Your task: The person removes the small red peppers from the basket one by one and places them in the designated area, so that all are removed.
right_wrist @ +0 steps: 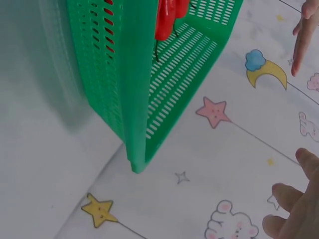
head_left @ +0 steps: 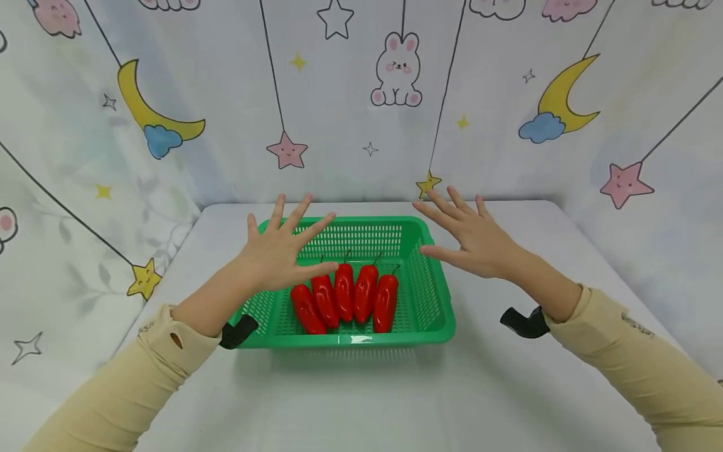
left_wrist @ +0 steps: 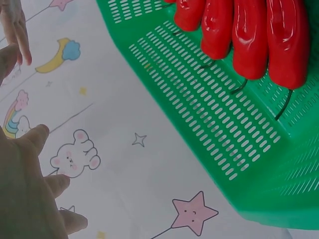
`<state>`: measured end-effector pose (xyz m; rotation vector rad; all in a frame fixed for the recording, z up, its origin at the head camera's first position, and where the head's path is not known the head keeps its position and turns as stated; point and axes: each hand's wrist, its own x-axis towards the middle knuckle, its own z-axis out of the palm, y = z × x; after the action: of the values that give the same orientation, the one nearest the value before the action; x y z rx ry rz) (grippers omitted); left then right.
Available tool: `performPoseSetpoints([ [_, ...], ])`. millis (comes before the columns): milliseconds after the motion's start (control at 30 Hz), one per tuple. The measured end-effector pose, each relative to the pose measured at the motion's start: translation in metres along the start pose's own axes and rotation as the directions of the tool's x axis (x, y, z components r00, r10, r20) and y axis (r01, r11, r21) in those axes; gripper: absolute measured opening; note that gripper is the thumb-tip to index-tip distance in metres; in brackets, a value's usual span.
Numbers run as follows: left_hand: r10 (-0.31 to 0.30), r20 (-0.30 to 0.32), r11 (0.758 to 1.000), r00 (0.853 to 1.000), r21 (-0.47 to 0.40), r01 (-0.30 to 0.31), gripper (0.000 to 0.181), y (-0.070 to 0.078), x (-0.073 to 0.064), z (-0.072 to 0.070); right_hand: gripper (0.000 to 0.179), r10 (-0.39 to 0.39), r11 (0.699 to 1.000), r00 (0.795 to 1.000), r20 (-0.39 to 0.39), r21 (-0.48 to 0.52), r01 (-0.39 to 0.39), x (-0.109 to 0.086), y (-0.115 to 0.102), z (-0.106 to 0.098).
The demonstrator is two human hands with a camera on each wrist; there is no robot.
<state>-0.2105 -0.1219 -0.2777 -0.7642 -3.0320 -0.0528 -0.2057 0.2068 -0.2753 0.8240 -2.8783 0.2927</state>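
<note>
Several red peppers (head_left: 345,294) with thin dark stems lie side by side in a green plastic basket (head_left: 440,285). My left hand (head_left: 282,251) is spread wide over the basket's left part, its thumb overlapping the peppers' tops in the head view. At the basket's right rim, my right hand (head_left: 471,238) is likewise spread, fingers pointing to the back left. Neither hand holds anything. The left wrist view shows the peppers (left_wrist: 249,40) and the slotted basket wall (left_wrist: 199,109), with my left fingers at the lower left. In the right wrist view, the basket's corner (right_wrist: 134,124) is close by.
The basket stands on a white table (head_left: 350,402). Behind the table hangs a pale cloth (head_left: 339,94) printed with stars, moons and a bunny. Each wrist wears a black strap mount (head_left: 525,322) beside a beige sleeve (head_left: 615,339).
</note>
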Motion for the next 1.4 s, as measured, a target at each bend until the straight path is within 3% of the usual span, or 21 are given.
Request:
performPoseSetpoints([
  [333, -0.01, -0.004, 1.0, 1.0, -0.023, 0.01, 0.083, -0.008, 0.0, 0.001, 0.073, -0.023, 0.999, 1.0, 0.005, -0.024, 0.023, 0.012, -0.001, 0.011],
  [633, -0.027, -0.057, 0.998, 0.998, -0.055, 0.024, 0.081, -0.027, -0.014, 0.0, 0.072, -0.072, 0.996, 0.997, 0.017, -0.051, 0.073, 0.026, -0.012, 0.013],
  [1100, 0.004, -0.091, 0.996, 0.996, -0.085, -0.012, 0.079, -0.039, -0.025, 0.007, 0.075, -0.114, 0.993, 0.992, 0.046, -0.032, 0.115, 0.041, -0.032, 0.017],
  [1233, 0.0, -0.092, 0.995, 0.996, -0.098, -0.009, 0.079, -0.043, -0.031, 0.008, 0.074, -0.133, 0.991, 0.99, 0.052, -0.021, 0.134, 0.047, -0.038, 0.019],
  [1400, -0.021, -0.064, 0.985, 0.998, -0.174, 0.009, 0.08, -0.052, -0.038, 0.014, 0.074, -0.158, 0.987, 0.987, 0.038, -0.004, 0.158, 0.053, -0.044, 0.021],
])
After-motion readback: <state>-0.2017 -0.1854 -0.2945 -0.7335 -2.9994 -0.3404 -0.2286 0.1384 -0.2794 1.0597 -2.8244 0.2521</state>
